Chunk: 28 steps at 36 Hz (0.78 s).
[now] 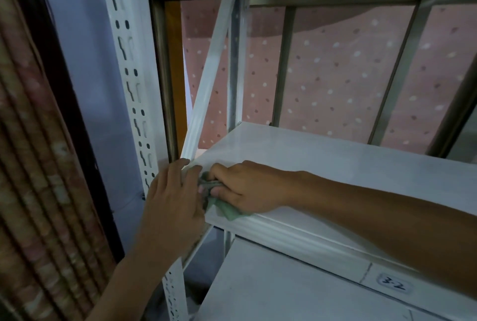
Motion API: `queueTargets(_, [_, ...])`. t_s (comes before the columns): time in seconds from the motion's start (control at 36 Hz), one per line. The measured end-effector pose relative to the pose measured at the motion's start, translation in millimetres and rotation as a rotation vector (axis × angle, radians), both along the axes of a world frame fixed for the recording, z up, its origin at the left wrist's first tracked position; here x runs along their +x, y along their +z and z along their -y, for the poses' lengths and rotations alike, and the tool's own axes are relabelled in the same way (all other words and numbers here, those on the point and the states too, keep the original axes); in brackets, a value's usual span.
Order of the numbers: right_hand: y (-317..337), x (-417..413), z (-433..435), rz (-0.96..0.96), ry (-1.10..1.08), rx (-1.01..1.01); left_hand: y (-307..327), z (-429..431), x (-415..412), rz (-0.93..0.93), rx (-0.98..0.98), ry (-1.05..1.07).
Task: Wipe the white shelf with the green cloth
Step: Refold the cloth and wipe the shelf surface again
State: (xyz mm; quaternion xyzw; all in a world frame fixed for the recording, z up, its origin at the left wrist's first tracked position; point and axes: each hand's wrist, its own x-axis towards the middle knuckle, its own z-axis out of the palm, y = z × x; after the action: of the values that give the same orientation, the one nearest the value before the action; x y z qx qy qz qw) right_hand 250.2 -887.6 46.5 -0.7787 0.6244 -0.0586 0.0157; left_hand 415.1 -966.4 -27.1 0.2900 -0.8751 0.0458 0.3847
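Note:
The white shelf runs from the centre to the right, with its front lip facing me. At its front left corner lies the green cloth, crumpled and partly draped over the lip. My right hand reaches in from the right and presses on the cloth, fingers curled around its folds. Beside it, my left hand rests against the shelf's left corner and the perforated upright, its fingertips touching the cloth's edge. Most of the cloth is hidden under my hands.
A white perforated upright stands at the left, with a diagonal brace behind it. A lower shelf sits below, and a label reading 3-2 is stuck on the lip. A pink dotted curtain hangs behind; a patterned curtain hangs at left.

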Motion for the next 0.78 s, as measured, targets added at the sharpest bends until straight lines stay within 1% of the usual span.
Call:
queueTargets(0.11, [0,1,-19,-0.073,0.053,-0.044,3,1,7,-0.019,0.021,-0.029])
queueTargets(0.22, [-6,-1,-41,-0.166,0.153,-0.174,8,-6,3,-0.137,0.079,-0.076])
queueTargets(0.31, [-12,-4,-58,-0.194,0.138,-0.245,10,-21,-10,-0.177,0.029,-0.108])
queueTargets(0.42, [-22,-12,-83,-0.193,-0.04,-0.363,7,-39,-38,-0.124,0.071,-0.193])
queueTargets(0.5, [-25,-22,-110,-0.185,-0.144,-0.387,10,-61,-62,-0.13,0.2,-0.279])
queueTargets(0.53, [-26,-26,-121,-0.19,-0.178,-0.392,11,-68,-70,-0.15,0.194,-0.31])
queueTargets(0.64, [-27,-40,-173,-0.249,-0.34,-0.41,10,-102,-107,-0.156,0.024,-0.472])
queueTargets(0.69, [-28,-45,-199,-0.294,-0.436,-0.439,12,-123,-122,-0.127,0.009,-0.555])
queueTargets(0.78, [-31,-52,-236,-0.349,-0.581,-0.47,17,-159,-142,-0.065,-0.007,-0.613])
